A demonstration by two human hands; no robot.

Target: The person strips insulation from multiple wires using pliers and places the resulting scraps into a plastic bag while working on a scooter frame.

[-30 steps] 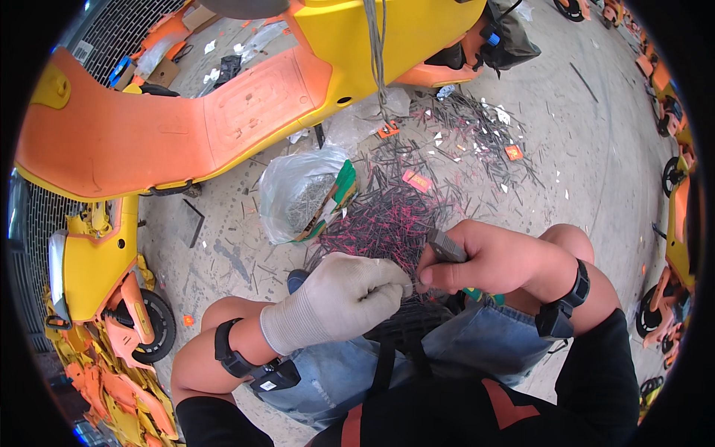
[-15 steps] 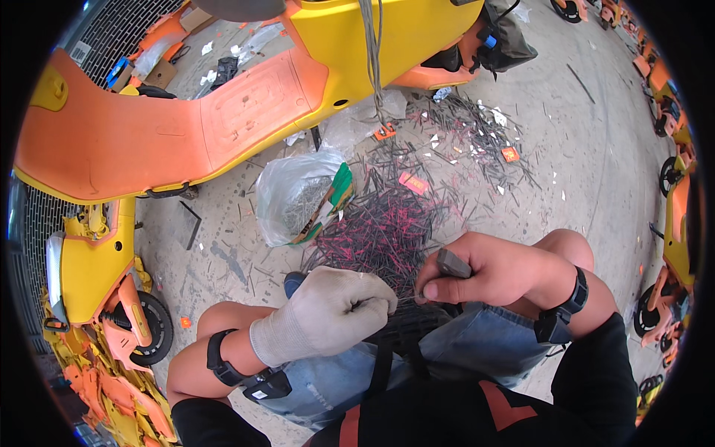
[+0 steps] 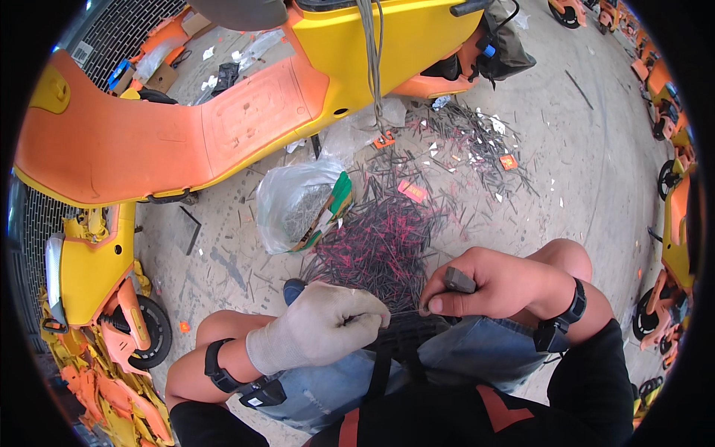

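Where right hand [image 3: 488,287] curls, a bar [image 3: 459,281] (grey) protrudes.

Grey concrete floor [image 3: 596,149], scuffed, dark stains [image 3: 227,267] left of centre. Dark brick wall [image 3: 112,31], pale joints, upper left. Parked orange-yellow scooters [image 3: 676,242] along right edge. Piled yellow and orange plastic panels [image 3: 112,398], lower left. Even light.

Here's the gloved left grip [image 3: 322,328] at seven o'clock, fingers curled inward! At four, the bare right grip [image 3: 484,287] clasps a dark grey blocky piece [image 3: 459,281]. Beyond both, thin dark strips [image 3: 376,249] flecked with pink sprawl across the floor [image 3: 596,164]; at ten from that pile, a clear plastic bag [image 3: 277,205]! A yellow-and-orange scooter [image 3: 257,104] sweeps nine to one.
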